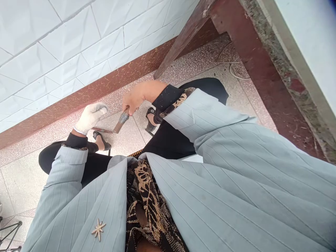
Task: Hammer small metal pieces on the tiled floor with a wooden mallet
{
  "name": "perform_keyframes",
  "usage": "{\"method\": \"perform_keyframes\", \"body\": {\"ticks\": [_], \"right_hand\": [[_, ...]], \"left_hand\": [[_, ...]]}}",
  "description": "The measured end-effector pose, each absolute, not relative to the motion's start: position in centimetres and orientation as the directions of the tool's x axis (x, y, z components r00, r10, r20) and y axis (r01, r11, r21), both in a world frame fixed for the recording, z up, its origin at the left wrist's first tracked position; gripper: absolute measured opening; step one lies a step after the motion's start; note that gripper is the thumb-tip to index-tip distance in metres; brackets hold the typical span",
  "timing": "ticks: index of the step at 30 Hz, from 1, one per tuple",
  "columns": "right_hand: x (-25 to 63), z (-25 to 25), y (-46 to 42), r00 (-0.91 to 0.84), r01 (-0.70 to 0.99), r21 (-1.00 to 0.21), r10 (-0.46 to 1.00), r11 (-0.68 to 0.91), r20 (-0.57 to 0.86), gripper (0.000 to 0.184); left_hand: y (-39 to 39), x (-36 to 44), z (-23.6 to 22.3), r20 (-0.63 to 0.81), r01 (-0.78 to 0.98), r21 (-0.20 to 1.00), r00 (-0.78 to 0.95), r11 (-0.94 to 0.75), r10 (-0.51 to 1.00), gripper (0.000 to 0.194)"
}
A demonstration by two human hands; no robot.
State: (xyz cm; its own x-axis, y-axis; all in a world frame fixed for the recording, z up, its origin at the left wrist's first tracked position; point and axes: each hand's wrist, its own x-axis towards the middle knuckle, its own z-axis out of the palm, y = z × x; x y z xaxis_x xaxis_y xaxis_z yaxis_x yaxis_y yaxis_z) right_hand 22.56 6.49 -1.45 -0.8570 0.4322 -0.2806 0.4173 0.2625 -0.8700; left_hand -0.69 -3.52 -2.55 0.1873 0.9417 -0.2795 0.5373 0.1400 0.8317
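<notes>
My left hand, in a white knit glove, is closed, with its thumb toward the right. A thin reddish-brown strip juts out from below it; the gloved fingers hide the grip. My bare right hand is closed around the upper end of what looks like a flat brush, with a grey band and a brown lower part. The brush slants down to the left, and its lower end meets the strip's right end. Both hands are in front of my knees, above the speckled floor.
A white tiled wall with a reddish-brown skirting runs ahead. At right stands a table with a dark red wooden frame and a slanting leg. A pale cable lies beneath it. A black metal frame shows at lower left.
</notes>
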Motion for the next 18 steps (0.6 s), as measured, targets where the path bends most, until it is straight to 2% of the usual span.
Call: {"method": "perform_keyframes", "body": {"ticks": [3,7,8,10,12,13,15,18], "right_hand": [[23.5,-0.7,5.8,-0.904,0.363,-0.896,0.328,0.255,-0.273,0.023],[24.8,0.7,7.2,-0.942,0.330,-0.904,0.160,0.273,-0.295,0.004],[25.0,0.9,7.8,-0.946,0.307,-0.918,0.185,0.251,-0.266,0.004],[25.0,0.9,8.8,-0.912,0.219,-0.968,0.378,0.124,-0.158,0.009],[24.6,0.4,9.3,-0.774,0.111,-0.994,0.626,-0.020,-0.099,0.021],[24.3,0.2,9.4,-0.698,0.094,-0.993,0.706,-0.069,-0.115,0.025],[23.7,-0.3,9.4,-0.573,0.176,-0.977,0.795,-0.118,-0.199,0.023],[23.2,-0.3,9.1,-0.466,0.495,-0.868,0.835,-0.028,-0.292,0.018]], "left_hand": [[-3.2,-0.9,-3.0,-0.245,0.596,0.796,0.156,0.106,0.957,0.019],[-2.9,-0.8,-3.7,-0.244,0.624,0.770,0.098,0.131,0.965,0.015],[-2.9,-0.6,-3.7,-0.253,0.603,0.784,0.096,0.146,0.963,0.014],[-3.0,-0.3,-3.7,-0.268,0.538,0.828,0.133,0.158,0.954,0.015],[-3.2,0.1,-3.5,-0.276,0.486,0.862,0.208,0.146,0.938,0.019],[-3.3,0.2,-3.3,-0.277,0.481,0.867,0.242,0.133,0.930,0.021],[-3.4,0.5,-3.1,-0.286,0.506,0.856,0.300,0.102,0.910,0.024],[-3.6,0.8,-2.9,-0.286,0.541,0.841,0.388,0.034,0.876,0.027]]}}
